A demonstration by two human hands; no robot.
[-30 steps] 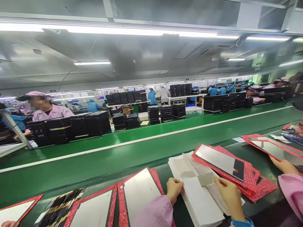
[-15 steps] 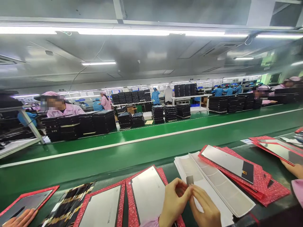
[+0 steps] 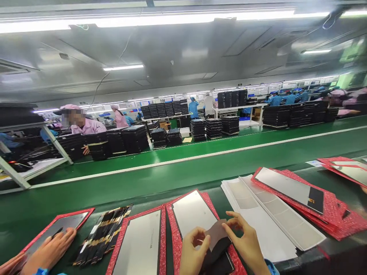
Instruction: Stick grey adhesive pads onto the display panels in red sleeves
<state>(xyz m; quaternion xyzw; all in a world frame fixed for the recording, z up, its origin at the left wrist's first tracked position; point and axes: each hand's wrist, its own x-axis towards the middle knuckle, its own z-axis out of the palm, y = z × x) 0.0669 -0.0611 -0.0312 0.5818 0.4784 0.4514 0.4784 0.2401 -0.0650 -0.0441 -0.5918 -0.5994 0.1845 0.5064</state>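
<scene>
My left hand (image 3: pixel 194 248) and my right hand (image 3: pixel 246 240) pinch a dark brownish film sheet (image 3: pixel 216 235) with a black lower part (image 3: pixel 215 256), holding it just above a glossy display panel (image 3: pixel 193 215) on a red-edged sheet. To the right lies a stack of white liner sheets (image 3: pixel 266 214), then another panel (image 3: pixel 289 189) on red sheets. A further panel (image 3: pixel 140 244) lies left of my hands, beside a bundle of black-and-gold strips (image 3: pixel 101 235). A co-worker's hand (image 3: pixel 48 248) rests on a red-framed panel (image 3: pixel 57 227) at the lower left.
A green conveyor belt (image 3: pixel 172 172) runs across the view beyond the bench. Past it stand several stacks of black trays (image 3: pixel 132 139), with workers in pink and blue garments. A metal-framed shelf (image 3: pixel 34 152) stands at the left.
My hands have moved left from the white liner sheets to above the panel, and they now hold a larger dark sheet. The view has turned slightly, and the co-worker's hand has moved onto the panel.
</scene>
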